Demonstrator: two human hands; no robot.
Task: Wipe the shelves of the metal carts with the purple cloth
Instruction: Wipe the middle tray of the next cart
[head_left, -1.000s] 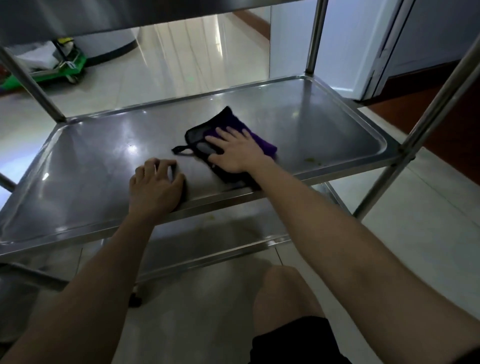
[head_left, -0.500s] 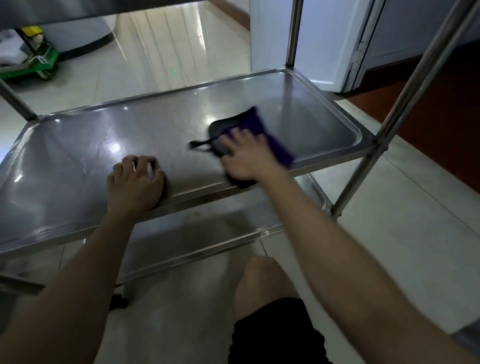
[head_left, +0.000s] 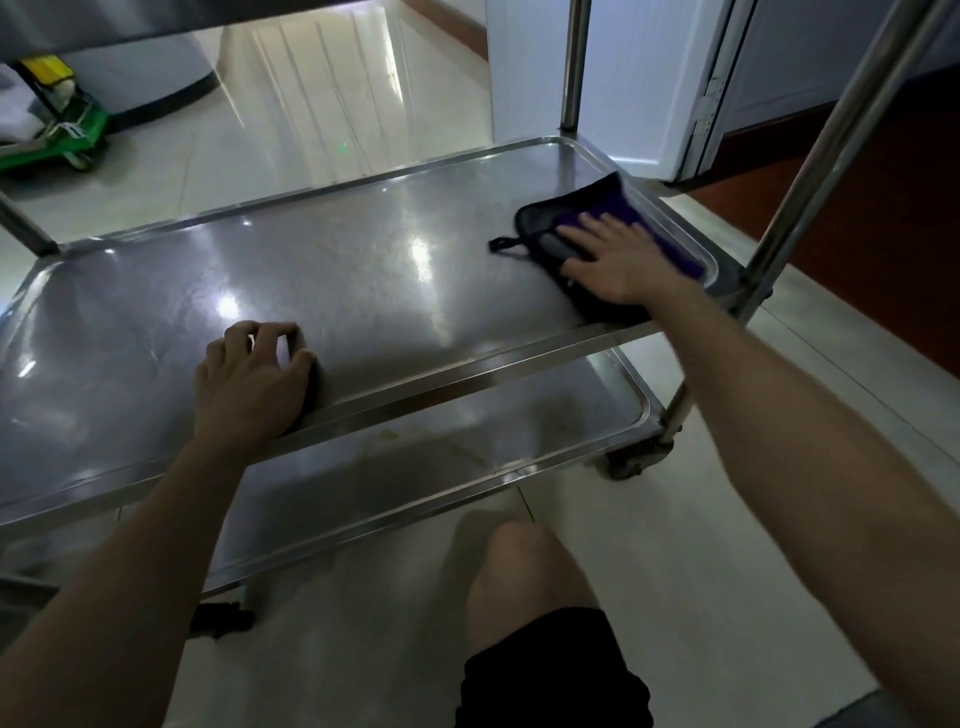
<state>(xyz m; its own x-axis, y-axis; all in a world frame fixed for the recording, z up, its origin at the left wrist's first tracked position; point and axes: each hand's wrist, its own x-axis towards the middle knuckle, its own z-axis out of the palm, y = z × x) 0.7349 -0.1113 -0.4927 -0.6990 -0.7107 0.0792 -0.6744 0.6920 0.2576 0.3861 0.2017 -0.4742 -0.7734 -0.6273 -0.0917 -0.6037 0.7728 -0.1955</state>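
Note:
The purple cloth (head_left: 582, 210), dark-edged with a small loop, lies flat at the right end of the cart's middle shelf (head_left: 337, 270). My right hand (head_left: 615, 262) presses on it with straight, spread fingers. My left hand (head_left: 249, 376) rests on the shelf's front rim, fingers curled over the edge onto the metal. A lower shelf (head_left: 467, 441) shows beneath, with faint yellowish marks on it.
Steel uprights stand at the far right corner (head_left: 574, 62) and the near right corner (head_left: 831, 145). A caster (head_left: 634, 460) sits under the right end. My knee (head_left: 524, 577) is below the cart. A green trolley (head_left: 57, 137) stands far left; a white door (head_left: 649, 78) behind.
My right hand has slid the cloth to the right, from the shelf's middle to its right end. The left hand has stayed on the front rim.

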